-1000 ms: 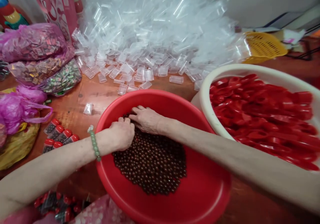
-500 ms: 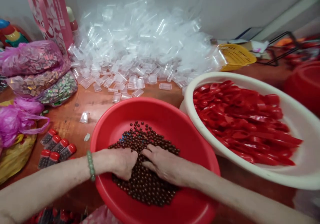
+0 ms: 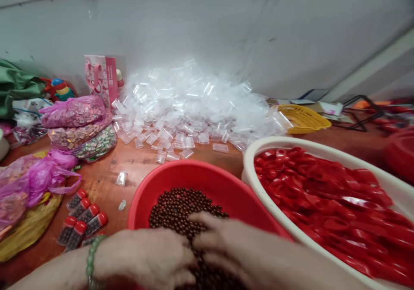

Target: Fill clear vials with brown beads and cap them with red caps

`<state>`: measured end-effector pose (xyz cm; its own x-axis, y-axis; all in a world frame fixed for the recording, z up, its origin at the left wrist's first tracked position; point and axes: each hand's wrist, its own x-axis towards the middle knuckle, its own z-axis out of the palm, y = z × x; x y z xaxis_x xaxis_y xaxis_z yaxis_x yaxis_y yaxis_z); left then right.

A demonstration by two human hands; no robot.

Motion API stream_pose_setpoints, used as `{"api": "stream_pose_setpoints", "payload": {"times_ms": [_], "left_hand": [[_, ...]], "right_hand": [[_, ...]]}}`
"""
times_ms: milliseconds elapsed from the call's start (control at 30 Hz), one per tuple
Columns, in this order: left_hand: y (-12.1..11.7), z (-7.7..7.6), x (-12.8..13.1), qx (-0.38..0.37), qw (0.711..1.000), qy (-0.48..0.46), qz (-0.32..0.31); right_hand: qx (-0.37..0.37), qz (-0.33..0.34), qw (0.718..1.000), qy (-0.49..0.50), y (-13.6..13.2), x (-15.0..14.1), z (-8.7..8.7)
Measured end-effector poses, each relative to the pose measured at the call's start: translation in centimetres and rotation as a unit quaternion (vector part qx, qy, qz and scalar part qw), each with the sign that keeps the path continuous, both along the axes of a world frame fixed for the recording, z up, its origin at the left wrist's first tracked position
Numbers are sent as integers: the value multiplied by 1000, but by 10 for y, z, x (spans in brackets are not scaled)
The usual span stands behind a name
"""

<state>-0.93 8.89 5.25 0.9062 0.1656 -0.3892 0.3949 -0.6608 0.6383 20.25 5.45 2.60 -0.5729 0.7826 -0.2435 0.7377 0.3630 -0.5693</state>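
A red basin (image 3: 197,171) holds many small, shiny dark-brown balls (image 3: 176,208). My left hand (image 3: 152,253), a green beaded bracelet (image 3: 92,255) at its wrist, is low over the basin's near left part. Its fingers are loosely bent and apart, pointing right, close to the balls. Opposite it, my right hand (image 3: 223,249) reaches in from the right with fingers spread over the balls, slightly blurred. Neither hand visibly holds anything. The basin's near side is hidden by my hands and the bottom of the view.
Right of the basin, a white tub (image 3: 250,160) holds red plastic pieces (image 3: 323,199). A heap of clear plastic cases (image 3: 194,113) lies against the wall, near a yellow basket (image 3: 304,120). On the left are small red-capped containers (image 3: 87,212) and pink plastic bags (image 3: 77,111).
The view has tilted up, so the basin and my hands sit lower. My left hand's fingers have loosened from a tighter curl, and the balls now spread farther toward the basin's far side.
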Motion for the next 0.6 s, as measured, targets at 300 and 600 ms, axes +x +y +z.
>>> {"api": "stream_pose_setpoints", "payload": {"times_ms": [300, 600], "left_hand": [[167, -83, -31, 214, 856, -34, 469], [212, -154, 4, 201, 882, 27, 425]], "right_hand": [[-6, -246, 969, -33, 184, 53, -29], [-59, -275, 959, -43, 216, 27, -99]]}}
